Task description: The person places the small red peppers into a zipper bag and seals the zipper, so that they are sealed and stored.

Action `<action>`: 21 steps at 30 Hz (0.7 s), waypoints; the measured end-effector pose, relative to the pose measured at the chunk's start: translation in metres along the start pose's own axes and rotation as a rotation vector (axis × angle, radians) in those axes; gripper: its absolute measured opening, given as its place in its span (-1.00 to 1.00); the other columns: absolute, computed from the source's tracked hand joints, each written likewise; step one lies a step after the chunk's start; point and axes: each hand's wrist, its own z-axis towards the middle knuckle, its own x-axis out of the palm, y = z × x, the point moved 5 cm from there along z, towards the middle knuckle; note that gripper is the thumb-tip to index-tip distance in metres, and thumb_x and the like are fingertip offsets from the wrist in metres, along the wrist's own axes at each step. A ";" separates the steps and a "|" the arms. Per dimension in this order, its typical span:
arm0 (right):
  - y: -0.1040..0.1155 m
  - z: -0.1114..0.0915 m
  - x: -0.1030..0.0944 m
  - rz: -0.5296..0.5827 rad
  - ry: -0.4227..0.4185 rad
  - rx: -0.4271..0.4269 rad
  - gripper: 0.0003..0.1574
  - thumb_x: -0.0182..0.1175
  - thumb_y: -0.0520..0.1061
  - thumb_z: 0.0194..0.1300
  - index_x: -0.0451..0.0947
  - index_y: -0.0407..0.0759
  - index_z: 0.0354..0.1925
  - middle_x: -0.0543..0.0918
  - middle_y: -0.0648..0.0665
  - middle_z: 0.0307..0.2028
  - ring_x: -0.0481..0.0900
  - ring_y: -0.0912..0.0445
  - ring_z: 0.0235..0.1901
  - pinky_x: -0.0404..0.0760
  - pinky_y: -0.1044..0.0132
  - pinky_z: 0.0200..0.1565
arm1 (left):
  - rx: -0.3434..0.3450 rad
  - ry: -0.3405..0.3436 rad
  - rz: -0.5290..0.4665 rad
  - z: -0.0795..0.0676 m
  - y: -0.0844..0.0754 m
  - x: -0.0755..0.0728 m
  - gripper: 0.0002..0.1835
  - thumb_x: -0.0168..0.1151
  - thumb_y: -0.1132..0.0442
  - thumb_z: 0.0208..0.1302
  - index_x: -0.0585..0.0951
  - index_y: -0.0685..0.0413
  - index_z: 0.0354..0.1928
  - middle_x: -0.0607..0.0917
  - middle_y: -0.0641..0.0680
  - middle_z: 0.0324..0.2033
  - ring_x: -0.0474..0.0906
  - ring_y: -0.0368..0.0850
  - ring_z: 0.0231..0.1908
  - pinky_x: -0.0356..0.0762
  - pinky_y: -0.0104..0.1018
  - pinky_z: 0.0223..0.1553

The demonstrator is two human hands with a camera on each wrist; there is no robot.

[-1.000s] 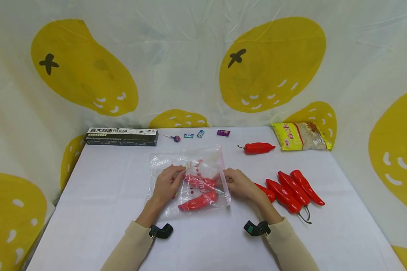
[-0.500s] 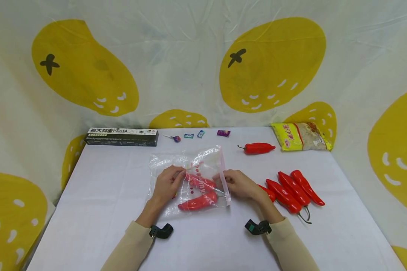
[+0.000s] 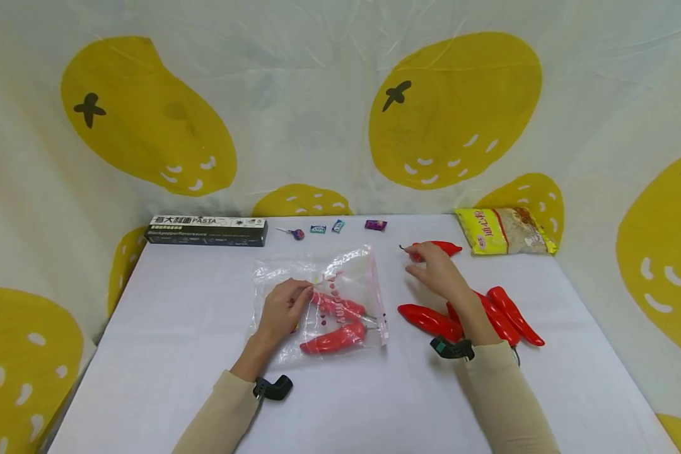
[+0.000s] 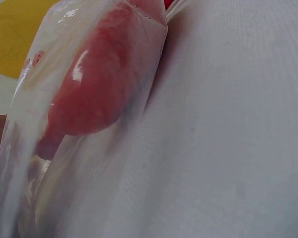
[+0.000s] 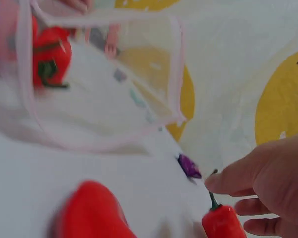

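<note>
A clear zip bag (image 3: 352, 265) with a pink rim lies mid-table, its mouth facing right and gaping in the right wrist view. Inside it are two red chili peppers (image 3: 335, 339), their stems toward the mouth. My left hand (image 3: 278, 312) pinches the bag's upper film near its middle; the left wrist view shows a pepper (image 4: 94, 79) through the plastic. Over a lone red pepper (image 3: 449, 247) at the back right is my right hand (image 3: 439, 272), holding nothing. Its thumb and fingers are apart beside that pepper's green stem (image 5: 213, 198).
Several more red peppers (image 3: 431, 321) lie right of the bag, partly under the right forearm. Along the back edge are a pasta box (image 3: 207, 231), a lollipop (image 3: 298, 234), small wrapped candies (image 3: 318, 229), a purple candy (image 3: 376, 224) and a yellow pasta packet (image 3: 505, 231).
My right hand has withdrawn from the bag's mouth and moved up and right to the lone pepper. The two peppers stay in the bag; my left hand keeps its hold.
</note>
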 end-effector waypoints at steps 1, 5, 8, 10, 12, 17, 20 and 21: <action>-0.003 0.005 -0.003 -0.037 -0.013 -0.007 -0.42 0.28 -0.10 0.18 0.42 -0.09 0.17 0.49 -0.19 0.08 0.42 -0.04 0.05 0.57 -0.01 0.05 | 0.000 -0.002 0.003 0.000 0.000 0.000 -0.82 0.12 0.05 0.33 0.63 -0.15 -0.14 0.68 -0.16 -0.31 0.49 -0.31 -0.33 0.54 -0.37 -0.27; -0.017 0.020 -0.004 -0.172 -0.023 -0.007 -0.36 0.29 -0.16 0.16 0.39 -0.16 0.21 0.42 -0.24 0.16 0.33 -0.12 0.12 0.51 -0.06 0.11 | -0.012 0.001 0.005 -0.001 0.000 0.000 -0.82 0.11 0.04 0.33 0.63 -0.15 -0.13 0.69 -0.15 -0.29 0.52 -0.29 -0.29 0.56 -0.34 -0.23; -0.021 0.027 0.002 -0.273 -0.011 -0.012 -0.31 0.32 -0.16 0.11 0.38 -0.18 0.22 0.42 -0.26 0.16 0.32 -0.16 0.12 0.49 -0.08 0.12 | -0.032 0.013 -0.003 -0.001 0.001 0.000 -0.81 0.11 0.04 0.33 0.63 -0.16 -0.13 0.70 -0.16 -0.27 0.54 -0.29 -0.25 0.58 -0.33 -0.19; -0.023 0.030 0.006 -0.338 -0.016 -0.030 -0.33 0.34 -0.17 0.09 0.41 -0.18 0.19 0.46 -0.26 0.11 0.36 -0.15 0.09 0.50 -0.06 0.11 | -0.046 0.025 -0.006 -0.001 0.001 0.000 -0.81 0.10 0.02 0.33 0.63 -0.16 -0.13 0.70 -0.17 -0.26 0.54 -0.30 -0.23 0.58 -0.34 -0.16; -0.022 0.031 0.010 -0.394 -0.034 -0.065 -0.38 0.34 -0.19 0.10 0.45 -0.20 0.16 0.48 -0.26 0.04 0.40 -0.14 0.04 0.53 -0.04 0.08 | -0.050 0.033 -0.007 -0.001 0.001 0.001 -0.80 0.10 0.02 0.33 0.63 -0.17 -0.12 0.69 -0.17 -0.26 0.53 -0.32 -0.23 0.58 -0.35 -0.16; -0.019 0.031 0.011 -0.433 -0.066 -0.105 -0.54 0.26 -0.24 0.17 0.51 -0.25 0.07 0.42 -0.27 -0.03 0.42 -0.11 -0.03 0.59 0.01 0.01 | -0.038 0.027 -0.006 0.000 0.002 0.001 -0.80 0.10 0.02 0.33 0.63 -0.16 -0.13 0.69 -0.17 -0.27 0.53 -0.33 -0.24 0.58 -0.36 -0.16; -0.020 0.028 0.010 -0.381 -0.033 -0.043 -0.50 0.29 -0.17 0.14 0.50 -0.24 0.07 0.36 -0.28 0.03 0.39 -0.11 0.00 0.58 -0.02 0.04 | -0.021 0.019 -0.003 0.000 0.001 0.001 -0.79 0.10 0.02 0.33 0.63 -0.13 -0.13 0.70 -0.15 -0.27 0.56 -0.29 -0.24 0.58 -0.34 -0.17; -0.020 0.026 0.009 -0.361 -0.016 -0.012 -0.45 0.31 -0.11 0.12 0.48 -0.23 0.08 0.34 -0.28 0.05 0.39 -0.12 0.01 0.57 -0.03 0.05 | -0.016 0.017 -0.001 0.000 0.001 0.000 -0.79 0.10 0.02 0.33 0.63 -0.13 -0.13 0.70 -0.14 -0.27 0.56 -0.27 -0.25 0.58 -0.33 -0.17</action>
